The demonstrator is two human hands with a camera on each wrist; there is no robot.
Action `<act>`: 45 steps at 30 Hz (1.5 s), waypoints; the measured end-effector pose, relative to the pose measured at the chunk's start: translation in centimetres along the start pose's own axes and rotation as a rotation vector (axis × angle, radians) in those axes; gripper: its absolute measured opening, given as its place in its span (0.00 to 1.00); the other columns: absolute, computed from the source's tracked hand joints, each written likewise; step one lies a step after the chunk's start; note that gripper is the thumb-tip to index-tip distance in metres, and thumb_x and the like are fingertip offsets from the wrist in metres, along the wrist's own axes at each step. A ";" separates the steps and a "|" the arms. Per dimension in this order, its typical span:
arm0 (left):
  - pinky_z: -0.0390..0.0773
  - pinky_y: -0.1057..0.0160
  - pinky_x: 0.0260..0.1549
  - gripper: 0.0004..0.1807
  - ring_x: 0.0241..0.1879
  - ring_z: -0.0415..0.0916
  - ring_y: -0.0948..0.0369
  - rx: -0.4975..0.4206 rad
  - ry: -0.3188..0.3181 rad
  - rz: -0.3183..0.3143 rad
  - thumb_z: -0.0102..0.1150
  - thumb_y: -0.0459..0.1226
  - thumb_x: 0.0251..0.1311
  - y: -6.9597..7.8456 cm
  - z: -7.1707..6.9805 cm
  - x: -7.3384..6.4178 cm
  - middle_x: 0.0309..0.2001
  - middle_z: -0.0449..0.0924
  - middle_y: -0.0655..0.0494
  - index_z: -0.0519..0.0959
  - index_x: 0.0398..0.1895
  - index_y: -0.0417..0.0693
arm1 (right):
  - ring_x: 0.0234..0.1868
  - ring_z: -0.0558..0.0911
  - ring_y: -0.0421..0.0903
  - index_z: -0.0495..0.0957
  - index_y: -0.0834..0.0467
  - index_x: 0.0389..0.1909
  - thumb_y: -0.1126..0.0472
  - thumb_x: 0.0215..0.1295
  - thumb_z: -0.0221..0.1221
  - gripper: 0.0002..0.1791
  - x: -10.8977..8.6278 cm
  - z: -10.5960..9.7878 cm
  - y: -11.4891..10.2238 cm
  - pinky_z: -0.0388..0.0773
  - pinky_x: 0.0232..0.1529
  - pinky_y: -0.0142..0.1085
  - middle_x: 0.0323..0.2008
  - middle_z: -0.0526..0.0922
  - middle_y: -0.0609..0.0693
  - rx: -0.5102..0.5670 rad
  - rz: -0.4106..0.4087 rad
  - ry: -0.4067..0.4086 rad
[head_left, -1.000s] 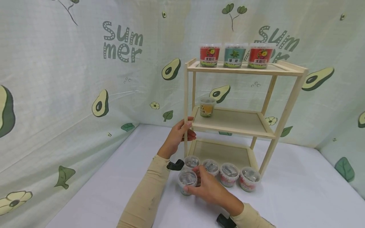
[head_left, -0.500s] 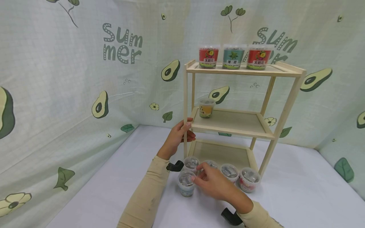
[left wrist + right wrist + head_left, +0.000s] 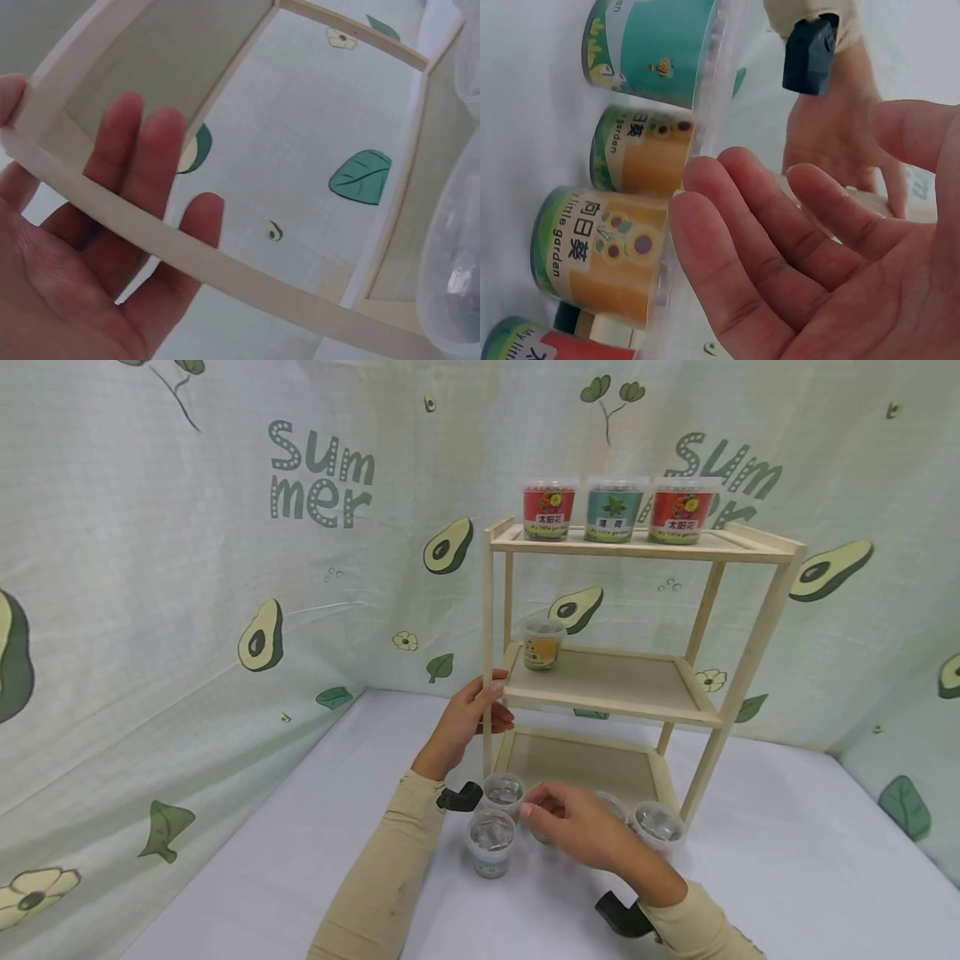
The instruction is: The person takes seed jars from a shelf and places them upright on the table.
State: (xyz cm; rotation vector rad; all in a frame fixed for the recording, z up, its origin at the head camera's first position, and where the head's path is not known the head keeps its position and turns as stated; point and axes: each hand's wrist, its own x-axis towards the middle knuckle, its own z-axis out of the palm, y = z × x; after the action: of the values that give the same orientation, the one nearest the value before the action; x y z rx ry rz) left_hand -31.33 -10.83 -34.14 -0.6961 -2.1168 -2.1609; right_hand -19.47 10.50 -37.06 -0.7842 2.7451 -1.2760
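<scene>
My left hand [image 3: 461, 718] grips the left front post of the wooden shelf rack [image 3: 615, 697], its thumb by the middle shelf. In the left wrist view, fingers [image 3: 154, 154] show behind the post. My right hand [image 3: 573, 822] is over the row of plastic cups in front of the rack, holding nothing, its fingers loosely bent. Fingertips [image 3: 701, 225] lie at the rim of a sunflower-labelled orange cup [image 3: 611, 247] in the right wrist view; contact is unclear. A teal-labelled cup [image 3: 491, 847] stands left of that hand, before another orange cup [image 3: 502, 789].
On the top shelf stand two red cups [image 3: 549, 512] and a teal one [image 3: 615, 512]. A yellow-labelled cup [image 3: 543, 647] sits at the middle shelf's left. The rightmost cup [image 3: 658, 822] is in front of the right post. A printed cloth [image 3: 225, 568] hangs behind.
My right hand has let go of the front-left teal cup and moved right over the row, partly covering the cups there. My left hand stays on the post.
</scene>
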 end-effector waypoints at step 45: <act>0.82 0.56 0.41 0.26 0.34 0.84 0.54 0.082 -0.030 -0.027 0.49 0.54 0.75 0.7 0.2 -0.1 0.34 0.84 0.45 0.69 0.72 0.61 | 0.65 0.73 0.60 0.57 0.66 0.72 0.50 0.75 0.56 0.35 10.1 -16.0 -4.5 0.77 0.57 0.50 0.67 0.68 0.67 0.259 0.199 0.062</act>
State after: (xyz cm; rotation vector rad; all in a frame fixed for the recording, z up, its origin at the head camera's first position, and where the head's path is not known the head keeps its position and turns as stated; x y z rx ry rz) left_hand -30.94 -10.73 -33.49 -0.7023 -2.2277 -2.0761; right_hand -29.77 14.93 -21.21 -0.4468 2.5477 -1.5891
